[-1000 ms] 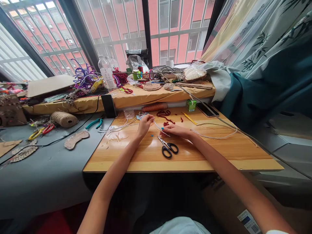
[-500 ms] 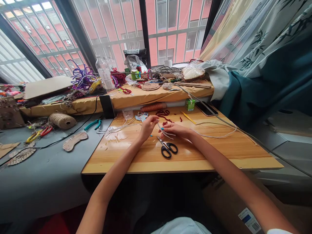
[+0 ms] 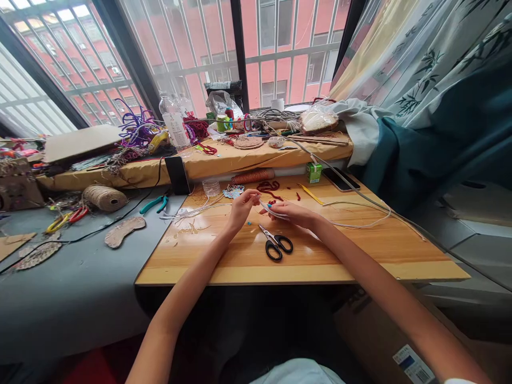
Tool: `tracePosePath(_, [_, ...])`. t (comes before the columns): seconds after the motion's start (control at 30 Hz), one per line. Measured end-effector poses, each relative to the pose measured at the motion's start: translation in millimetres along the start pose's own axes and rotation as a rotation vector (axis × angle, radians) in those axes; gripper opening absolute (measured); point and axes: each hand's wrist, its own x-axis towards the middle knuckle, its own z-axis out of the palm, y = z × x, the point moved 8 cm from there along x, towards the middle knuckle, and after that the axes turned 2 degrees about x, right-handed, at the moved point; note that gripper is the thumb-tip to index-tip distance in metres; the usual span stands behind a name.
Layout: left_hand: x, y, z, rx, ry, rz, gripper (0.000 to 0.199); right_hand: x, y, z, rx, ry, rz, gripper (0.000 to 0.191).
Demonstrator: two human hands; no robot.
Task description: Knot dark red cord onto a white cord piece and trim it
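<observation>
My left hand (image 3: 242, 208) is closed in a pinch on one end of a thin white cord (image 3: 264, 206), over the wooden board. Just to its right, my right hand (image 3: 296, 213) has its fingers closed on the same cord strands. A small bright blue piece (image 3: 269, 205), perhaps a bead, shows at the right fingertips. Below the hands lies a pair of black-handled scissors (image 3: 276, 245), blades slightly apart. Another tiny blue piece (image 3: 249, 223) rests on the board near the left hand. Dark red cord (image 3: 269, 186) lies behind the hands.
Behind are a clear cup (image 3: 211, 187), a cone of orange-brown thread (image 3: 253, 176), a green box (image 3: 314, 173) and a phone (image 3: 341, 180). A yellow strip (image 3: 311, 194) lies to the right. Teal pliers (image 3: 154, 204) and a twine spool (image 3: 104, 198) sit left. A cluttered ledge (image 3: 232, 160) runs along the window.
The white strand ends that fanned out below my right fingers now lie closer together along that hand. Both hands keep nearly the same place, and the view has shifted slightly.
</observation>
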Motion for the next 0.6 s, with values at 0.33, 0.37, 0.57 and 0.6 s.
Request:
tracePosePath(0.33, [-4,10,8.5,-0.072,-0.066,0.020,0.018,2,5,-2,-0.112,0.007,0.010,0.034])
tracePosePath(0.37, [-4,10,9.6,-0.077,-0.068,0.010,0.019,3,5,-2,-0.113,0.005,0.001,0.033])
tracePosePath(0.57, [-4,1,10.5,-0.013,-0.044,-0.038,0.013,6,6,0,-0.115,-0.026,-0.050,0.033])
tracePosePath(0.6, [-4,0,10.0,-0.007,-0.041,-0.039,0.013,7,7,-1,-0.133,-0.018,-0.045,0.034])
